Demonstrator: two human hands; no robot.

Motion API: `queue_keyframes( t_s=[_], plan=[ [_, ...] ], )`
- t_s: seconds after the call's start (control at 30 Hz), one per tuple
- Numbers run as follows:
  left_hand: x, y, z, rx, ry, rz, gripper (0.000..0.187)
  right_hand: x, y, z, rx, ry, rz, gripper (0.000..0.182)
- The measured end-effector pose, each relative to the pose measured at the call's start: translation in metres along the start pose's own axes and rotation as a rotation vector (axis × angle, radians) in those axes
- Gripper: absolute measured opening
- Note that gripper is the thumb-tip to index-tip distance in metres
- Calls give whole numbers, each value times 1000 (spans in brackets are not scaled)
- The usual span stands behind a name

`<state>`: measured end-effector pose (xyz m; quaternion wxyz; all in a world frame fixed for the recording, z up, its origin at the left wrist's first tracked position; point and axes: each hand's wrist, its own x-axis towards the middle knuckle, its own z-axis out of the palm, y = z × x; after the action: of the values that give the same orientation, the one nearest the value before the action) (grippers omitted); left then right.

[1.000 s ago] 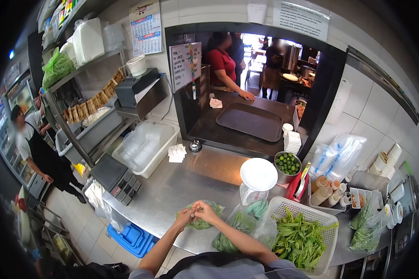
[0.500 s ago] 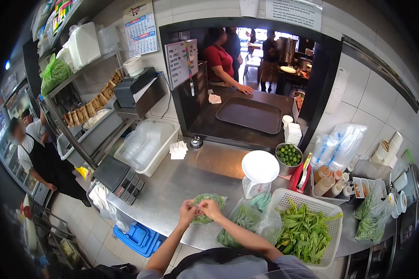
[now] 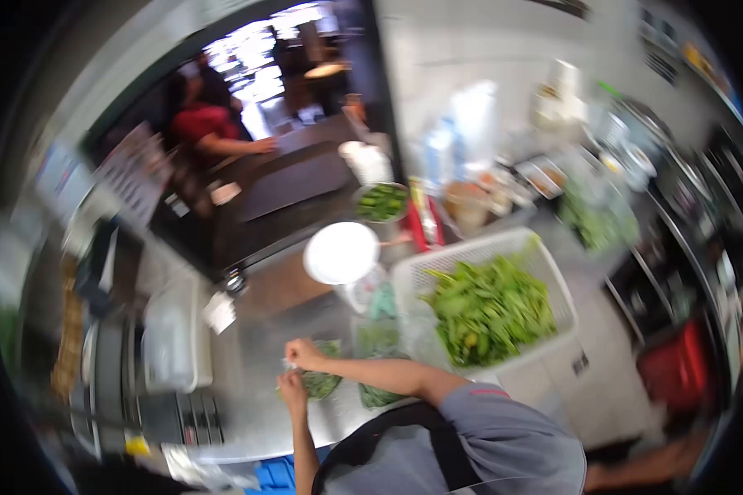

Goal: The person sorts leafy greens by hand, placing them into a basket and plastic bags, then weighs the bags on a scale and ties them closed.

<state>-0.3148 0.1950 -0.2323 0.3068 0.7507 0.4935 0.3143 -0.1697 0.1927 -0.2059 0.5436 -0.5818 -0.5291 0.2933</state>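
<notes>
My head has swung right; both hands, left (image 3: pixel 291 384) and right (image 3: pixel 304 354), still pinch the clear plastic bag of greens (image 3: pixel 320 379) left of the white basket (image 3: pixel 479 247).

My hands on a thin glossy clear plastic bag (image 3: pixel 320 381), a brushed dull metal counter (image 3: pixel 256 388), a white matt plastic basket (image 3: pixel 553 285), my soft grey cloth sleeve (image 3: pixel 504 429)

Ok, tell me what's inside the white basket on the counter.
The white basket holds a heap of loose leafy greens, filling most of it. The picture is blurred, so single leaves are hard to tell apart, and whatever lies under the heap is covered.
</notes>
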Motion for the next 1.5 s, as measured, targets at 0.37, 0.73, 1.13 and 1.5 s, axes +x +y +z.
queue_keyframes(
  t_s=[0.37, 0.73, 1.13, 1.5],
  plan=[
    [115, 11, -16, -28, -160, 286, 31, -114, -160, -281, 242, 174, 41, 27],
    [40, 260, -44, -271, 124, 501, 28, -296, -33, -719, -586, 1830, 364, 66],
    [-39, 384, 16, -38, 188, 596, 24, -418, 12, -904, -462, 1884, 515, 27],
    [-48, 386, 19, -87, 157, 586, 19, -390, -227, -860, -695, 1353, -246, 35]
  ],
)
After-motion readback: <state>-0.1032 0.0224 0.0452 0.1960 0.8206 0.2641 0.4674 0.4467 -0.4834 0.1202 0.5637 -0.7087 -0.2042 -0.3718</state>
